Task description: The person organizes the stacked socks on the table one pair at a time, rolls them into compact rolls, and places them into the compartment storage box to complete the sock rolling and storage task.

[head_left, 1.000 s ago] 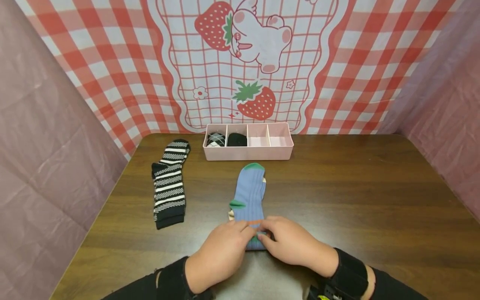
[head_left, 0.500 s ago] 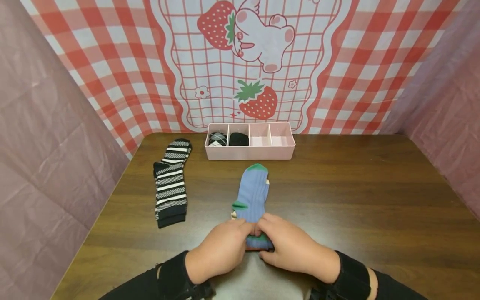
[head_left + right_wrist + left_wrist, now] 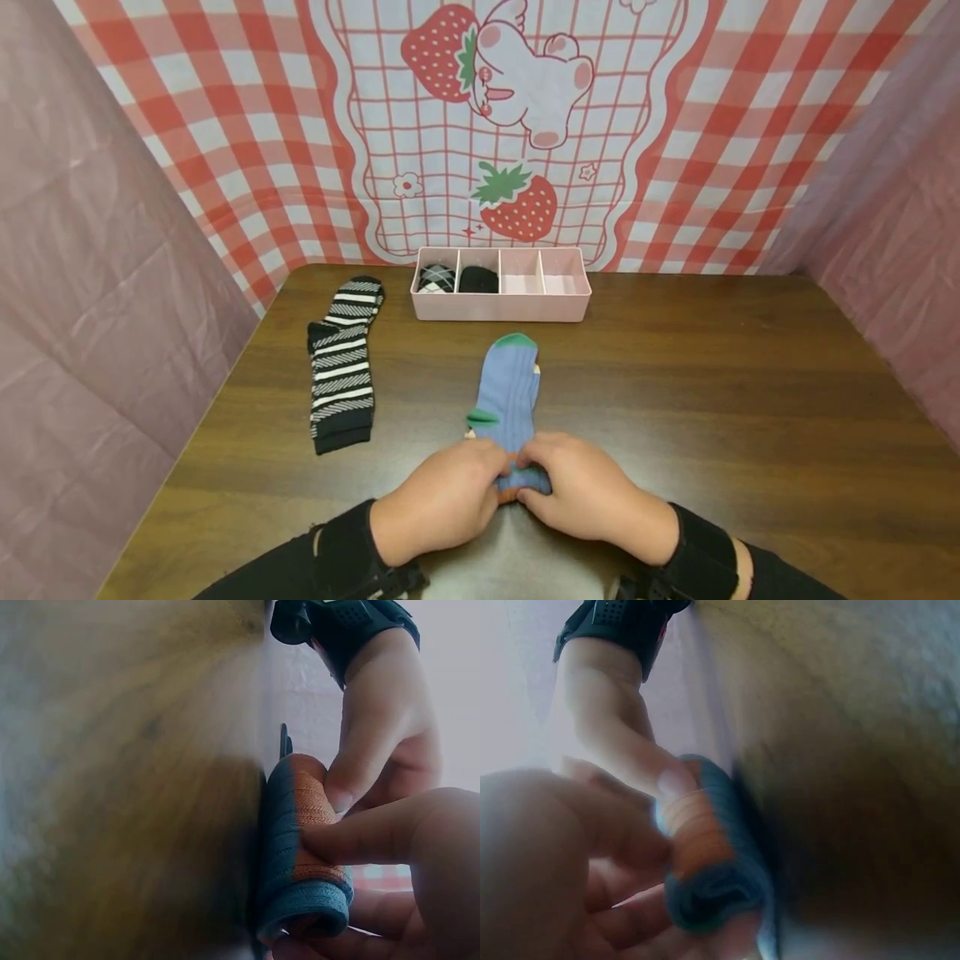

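Note:
A pair of blue socks [image 3: 510, 387] with green toe and heel lies flat on the wooden table, toe pointing away from me. Its near end is rolled up, and both hands grip that roll. My left hand [image 3: 446, 496] holds the roll's left side, my right hand [image 3: 588, 492] its right side. In the left wrist view the sock roll [image 3: 701, 840] shows an orange band and its spiral end, with thumb and fingers around it. From the right wrist, the same roll [image 3: 311, 825] sits against the tabletop, both thumbs pressing on its orange band. Some fingers are hidden behind it.
Black-and-white striped socks [image 3: 342, 367] lie flat to the left. Behind the blue pair stands a pink divided box [image 3: 498, 310]; its two left compartments hold an argyle sock bundle [image 3: 437, 279] and a black sock bundle [image 3: 478, 280]. A checked red-and-white cloth [image 3: 262, 167] hangs behind the table.
The cuff end of the blue socks has been rolled further toward the toe, bringing an orange band to the near edge. Both hands stay at that end, their fingers shifting grip.

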Available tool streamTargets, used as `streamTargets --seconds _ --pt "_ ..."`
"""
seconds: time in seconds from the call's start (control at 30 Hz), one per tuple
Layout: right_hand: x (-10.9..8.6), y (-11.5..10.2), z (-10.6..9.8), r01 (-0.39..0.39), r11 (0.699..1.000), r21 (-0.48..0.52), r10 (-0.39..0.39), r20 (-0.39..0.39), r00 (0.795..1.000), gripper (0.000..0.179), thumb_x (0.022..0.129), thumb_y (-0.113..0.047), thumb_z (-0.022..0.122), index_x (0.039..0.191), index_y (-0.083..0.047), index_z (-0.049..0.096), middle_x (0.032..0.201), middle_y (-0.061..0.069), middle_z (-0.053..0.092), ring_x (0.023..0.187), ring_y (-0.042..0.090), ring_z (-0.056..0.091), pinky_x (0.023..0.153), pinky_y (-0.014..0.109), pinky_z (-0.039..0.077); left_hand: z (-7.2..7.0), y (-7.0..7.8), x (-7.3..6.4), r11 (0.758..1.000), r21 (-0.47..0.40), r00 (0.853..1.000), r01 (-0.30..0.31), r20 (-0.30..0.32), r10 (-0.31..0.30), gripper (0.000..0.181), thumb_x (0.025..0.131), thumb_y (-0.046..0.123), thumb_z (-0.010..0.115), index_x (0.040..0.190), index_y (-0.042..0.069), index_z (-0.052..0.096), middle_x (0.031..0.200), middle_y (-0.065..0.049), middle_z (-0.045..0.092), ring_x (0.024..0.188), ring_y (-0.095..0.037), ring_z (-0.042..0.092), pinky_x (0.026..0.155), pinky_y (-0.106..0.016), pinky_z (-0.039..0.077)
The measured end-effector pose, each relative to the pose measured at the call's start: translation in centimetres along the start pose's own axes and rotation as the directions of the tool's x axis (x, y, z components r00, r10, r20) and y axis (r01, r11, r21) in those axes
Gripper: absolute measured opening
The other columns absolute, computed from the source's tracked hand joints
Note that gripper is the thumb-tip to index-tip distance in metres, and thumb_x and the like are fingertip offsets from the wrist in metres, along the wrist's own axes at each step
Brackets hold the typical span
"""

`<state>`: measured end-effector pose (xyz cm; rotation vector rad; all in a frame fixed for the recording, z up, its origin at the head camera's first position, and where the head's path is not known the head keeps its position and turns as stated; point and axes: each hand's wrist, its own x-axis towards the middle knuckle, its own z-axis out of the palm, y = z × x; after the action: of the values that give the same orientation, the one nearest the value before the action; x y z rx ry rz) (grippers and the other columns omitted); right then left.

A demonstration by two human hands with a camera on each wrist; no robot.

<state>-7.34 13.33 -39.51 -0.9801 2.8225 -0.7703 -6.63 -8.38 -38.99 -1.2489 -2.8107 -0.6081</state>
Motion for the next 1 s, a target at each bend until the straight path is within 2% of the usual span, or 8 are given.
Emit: streamTargets --seconds 0.1,0.17,0.27,0.4,0.53,0.63,0.73,1.0 --pt "0.01 0.17 0.04 -0.001 1.000 0.016 0.001 0.020 1.000 0.016 0.087 -0.025 0.082 0.098 -0.017 0.072 0.092 -0.011 0.064 0.083 0.006 0.060 0.072 0.032 0.054 -0.17 0.00 -0.17 0.999 0.044 1.000 -0.017 0.025 0.016 0.018 0.088 0.011 0.074 0.106 0.010 0.069 0.090 0.004 0.050 0.079 -0.009 0.047 0.069 -0.021 0.044" --pt "0.07 0.30 0.00 -0.003 1.000 0.027 0.002 0.046 0.999 0.013 0.091 -0.027 0.079 0.096 -0.019 0.072 0.090 -0.012 0.063 0.081 0.004 0.058 0.071 0.031 0.052 -0.30 0.06 -0.24 0.999 0.051 0.999 -0.004 0.041 0.002 0.024 0.088 0.012 0.076 0.110 0.009 0.071 0.089 0.005 0.044 0.078 -0.009 0.041 0.067 -0.020 0.039" --pt "0.18 0.48 -0.07 0.011 0.999 0.047 -0.015 0.067 0.998 0.010 0.093 -0.028 0.077 0.095 -0.020 0.072 0.090 -0.013 0.063 0.080 0.003 0.057 0.071 0.031 0.052 -0.44 0.23 -0.25 0.998 0.066 0.999 0.020 0.048 -0.023 0.028 0.088 0.011 0.077 0.116 0.009 0.073 0.088 0.004 0.041 0.077 -0.010 0.038 0.066 -0.019 0.037" --pt "0.33 0.59 -0.18 0.016 0.997 0.075 -0.022 0.083 0.996 0.008 0.096 -0.028 0.074 0.094 -0.021 0.071 0.090 -0.014 0.063 0.083 0.004 0.059 0.073 0.032 0.053 -0.44 0.46 -0.13 0.994 0.109 0.999 0.020 0.034 -0.024 0.026 0.091 0.013 0.075 0.117 0.009 0.074 0.088 0.004 0.048 0.077 -0.010 0.043 0.066 -0.021 0.040" --pt "0.49 0.70 -0.38 -0.001 0.995 0.104 -0.010 0.105 0.994 0.008 0.098 -0.030 0.071 0.097 -0.022 0.072 0.090 -0.015 0.062 0.084 0.005 0.059 0.074 0.033 0.052 -0.28 0.50 -0.13 0.993 0.118 1.000 0.000 0.002 -0.001 0.015 0.092 0.011 0.072 0.106 0.010 0.068 0.086 0.003 0.052 0.076 -0.011 0.050 0.066 -0.025 0.045" --pt "0.54 0.79 -0.39 -0.007 0.994 0.107 -0.005 0.108 0.994 0.010 0.098 -0.030 0.071 0.100 -0.020 0.073 0.091 -0.015 0.063 0.085 0.005 0.060 0.074 0.034 0.052 -0.20 0.48 -0.21 0.992 0.128 1.000 -0.019 -0.013 0.021 0.014 0.090 0.007 0.071 0.099 0.012 0.060 0.085 0.003 0.053 0.076 -0.013 0.054 0.066 -0.027 0.047" --pt "0.58 0.77 -0.37 -0.019 0.994 0.108 0.007 0.111 0.994 0.012 0.098 -0.030 0.071 0.098 -0.019 0.072 0.089 -0.014 0.063 0.081 0.005 0.058 0.072 0.033 0.051 -0.13 0.51 -0.23 0.988 0.150 1.000 -0.028 -0.005 0.030 0.016 0.089 0.005 0.070 0.098 0.012 0.059 0.085 0.003 0.054 0.077 -0.014 0.056 0.066 -0.028 0.048" --pt "0.49 0.62 -0.32 -0.047 0.989 0.143 0.027 0.136 0.990 0.016 0.099 -0.036 0.068 0.099 -0.020 0.067 0.080 -0.013 0.055 0.071 0.005 0.051 0.062 0.027 0.045 -0.21 0.52 -0.16 0.985 0.172 0.999 0.009 0.049 -0.018 0.025 0.080 0.004 0.075 0.096 0.014 0.059 0.085 0.004 0.056 0.080 -0.014 0.060 0.067 -0.030 0.051"
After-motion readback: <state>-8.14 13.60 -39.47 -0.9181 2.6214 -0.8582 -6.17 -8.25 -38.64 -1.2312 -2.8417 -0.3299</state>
